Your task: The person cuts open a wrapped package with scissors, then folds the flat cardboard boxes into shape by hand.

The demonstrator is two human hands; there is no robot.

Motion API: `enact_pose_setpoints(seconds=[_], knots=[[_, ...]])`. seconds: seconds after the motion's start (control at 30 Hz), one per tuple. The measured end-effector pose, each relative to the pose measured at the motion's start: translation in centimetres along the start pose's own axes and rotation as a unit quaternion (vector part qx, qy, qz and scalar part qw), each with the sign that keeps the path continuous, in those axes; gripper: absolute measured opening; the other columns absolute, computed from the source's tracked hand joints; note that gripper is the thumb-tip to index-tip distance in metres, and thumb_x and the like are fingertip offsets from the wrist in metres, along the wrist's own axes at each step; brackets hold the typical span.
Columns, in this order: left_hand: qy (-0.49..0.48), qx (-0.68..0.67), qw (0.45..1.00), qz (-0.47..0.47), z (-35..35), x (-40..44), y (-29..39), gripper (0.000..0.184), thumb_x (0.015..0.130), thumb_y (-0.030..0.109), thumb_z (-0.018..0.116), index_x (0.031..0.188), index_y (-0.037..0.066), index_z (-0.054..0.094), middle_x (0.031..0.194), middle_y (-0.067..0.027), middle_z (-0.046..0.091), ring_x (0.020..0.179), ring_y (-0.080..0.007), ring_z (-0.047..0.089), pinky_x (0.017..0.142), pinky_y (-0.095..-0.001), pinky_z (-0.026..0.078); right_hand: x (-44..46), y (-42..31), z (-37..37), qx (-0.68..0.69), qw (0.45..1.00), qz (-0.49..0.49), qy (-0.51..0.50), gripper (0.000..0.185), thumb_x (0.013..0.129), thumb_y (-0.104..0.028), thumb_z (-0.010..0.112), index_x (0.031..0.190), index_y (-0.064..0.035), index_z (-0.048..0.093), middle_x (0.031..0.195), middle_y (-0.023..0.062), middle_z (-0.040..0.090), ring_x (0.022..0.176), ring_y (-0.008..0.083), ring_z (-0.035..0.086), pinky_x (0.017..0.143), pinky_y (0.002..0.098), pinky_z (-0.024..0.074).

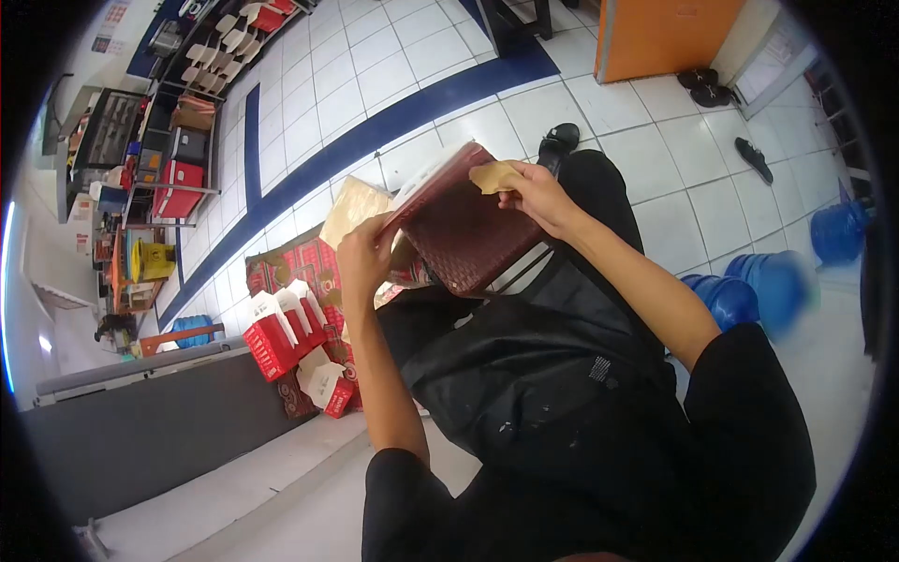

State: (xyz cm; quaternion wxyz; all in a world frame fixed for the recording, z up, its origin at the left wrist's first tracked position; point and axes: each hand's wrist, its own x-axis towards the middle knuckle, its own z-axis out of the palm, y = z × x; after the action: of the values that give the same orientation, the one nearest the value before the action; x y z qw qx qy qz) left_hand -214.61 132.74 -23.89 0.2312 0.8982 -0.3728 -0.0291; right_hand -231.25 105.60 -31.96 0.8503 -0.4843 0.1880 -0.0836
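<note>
A dark red, textured panel or box [468,229] with a pale edge rests tilted over my lap. My left hand [363,251] grips its near left edge, fingers closed. At the panel's upper right, my right hand [538,197] pinches a tan, crumpled piece [494,177] that looks like paper or tape. A cream-coloured item [353,213] lies behind my left hand. To the left, red and white cartons [281,328] stand on a red patterned sheet [272,271], with a smaller open carton [328,385] beside them.
Blue water bottles [773,286] stand on the floor at the right. A grey padded bench [159,421] is at lower left. Shelves with a red box [178,189] stand at upper left. An orange panel [665,37] and loose shoes [754,160] are at upper right.
</note>
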Motion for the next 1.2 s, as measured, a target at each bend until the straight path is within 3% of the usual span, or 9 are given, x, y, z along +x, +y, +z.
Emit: enact_pose_setpoints(seconds=[0.27,0.4,0.5,0.6,0.73,0.8,0.93,1.03,1.2], knots=[[-0.007,-0.02,0.999,-0.026,-0.9,-0.1,0.4,0.023,0.101,0.022,0.075,0.12,0.01,0.082,0.094,-0.0174,0.08,0.085,-0.0301,0.08,0.076,-0.0383,0.058,0.8,1.9,-0.3,-0.179,0.979,0.018,-0.095,0.021,0.098,-0.026,0.07,0.101,-0.0072,0.077,0.088,0.0013,0.072,0.074,0.0093,0.064,0.072,0.0284,0.0546],[-0.013,-0.014,0.999,-0.028,-0.9,-0.5,0.6,0.023,0.099,0.019,0.075,0.119,0.011,0.082,0.098,-0.0166,0.08,0.088,-0.0326,0.079,0.078,-0.0397,0.058,-1.0,5.2,-1.8,-0.525,0.791,-0.086,-0.301,0.023,0.087,-0.031,0.08,0.095,-0.0096,0.073,0.092,0.0098,0.073,0.084,0.0285,0.069,0.076,0.0459,0.0529],[-0.02,-0.021,0.999,0.016,1.0,-1.7,0.4,0.023,0.096,0.014,0.074,0.118,0.011,0.083,0.102,-0.0161,0.08,0.092,-0.035,0.077,0.081,-0.0425,0.059,-3.3,1.2,0.6,-0.473,0.852,-0.22,-0.046,0.027,0.084,-0.025,0.083,0.09,-0.009,0.062,0.095,0.0109,0.061,0.096,0.0345,0.06,0.085,0.0491,0.0472],[-0.022,0.027,0.993,0.112,5.2,-4.9,0.6,0.03,0.089,0.004,0.07,0.116,0.011,0.082,0.106,-0.0138,0.079,0.097,-0.0374,0.074,0.084,-0.0476,0.059,-4.7,-1.5,2.2,-0.544,0.728,-0.414,0.043,0.036,0.079,-0.019,0.09,0.106,-0.0089,0.068,0.109,0.0089,0.062,0.109,0.0299,0.06,0.093,0.0434,0.0481],[-0.02,0.043,0.995,0.084,10.7,-8.6,1.9,0.029,0.091,0.005,0.068,0.117,0.012,0.078,0.11,-0.0097,0.077,0.101,-0.0343,0.073,0.081,-0.0446,0.06,-2.4,4.8,-0.2,-0.657,0.628,-0.409,-0.079,0.043,0.077,-0.013,0.088,0.116,-0.0116,0.069,0.119,0.0074,0.061,0.117,0.0296,0.058,0.094,0.0437,0.0492],[-0.02,0.048,0.997,0.057,13.3,-10.0,2.1,0.029,0.091,0.005,0.067,0.118,0.012,0.076,0.114,-0.008,0.076,0.104,-0.0327,0.072,0.08,-0.0435,0.061,-1.2,8.3,-2.0,-0.757,0.581,-0.253,-0.161,0.049,0.075,-0.006,0.085,0.121,-0.0125,0.069,0.123,0.0074,0.062,0.119,0.0306,0.058,0.096,0.0455,0.05],[-0.01,0.03,0.999,0.015,16.6,-12.5,0.2,0.042,0.088,0.006,0.074,0.13,0.011,0.068,0.131,-0.0067,0.071,0.122,-0.0326,0.066,0.09,-0.0449,0.06,-1.5,9.5,-2.5,-0.756,0.6,-0.181,-0.189,0.057,0.073,-0.004,0.084,0.127,-0.0123,0.069,0.129,0.0094,0.06,0.123,0.0309,0.058,0.098,0.0446,0.0498],[0.033,-0.077,0.996,0.001,14.9,-13.9,-0.1,0.088,0.063,0.006,0.096,0.142,0.005,0.058,0.138,-0.0191,0.065,0.131,-0.0421,0.059,0.116,-0.0499,0.045,-2.1,7.1,-2.5,-0.722,0.651,-0.165,-0.169,0.067,0.071,-0.013,0.091,0.134,-0.0109,0.067,0.133,0.0104,0.059,0.125,0.0338,0.057,0.102,0.0463,0.0487],[0.082,-0.067,0.964,-0.243,15.8,-16.3,-2.0,0.087,0.07,0.01,0.095,0.145,0.0,0.051,0.135,-0.0227,0.067,0.131,-0.0405,0.062,0.109,-0.0476,0.051,-1.8,6.6,-5.2,-0.755,0.649,-0.083,-0.037,0.071,0.069,-0.022,0.092,0.128,-0.0058,0.057,0.122,0.0197,0.064,0.12,0.0408,0.062,0.097,0.0526,0.0501]])
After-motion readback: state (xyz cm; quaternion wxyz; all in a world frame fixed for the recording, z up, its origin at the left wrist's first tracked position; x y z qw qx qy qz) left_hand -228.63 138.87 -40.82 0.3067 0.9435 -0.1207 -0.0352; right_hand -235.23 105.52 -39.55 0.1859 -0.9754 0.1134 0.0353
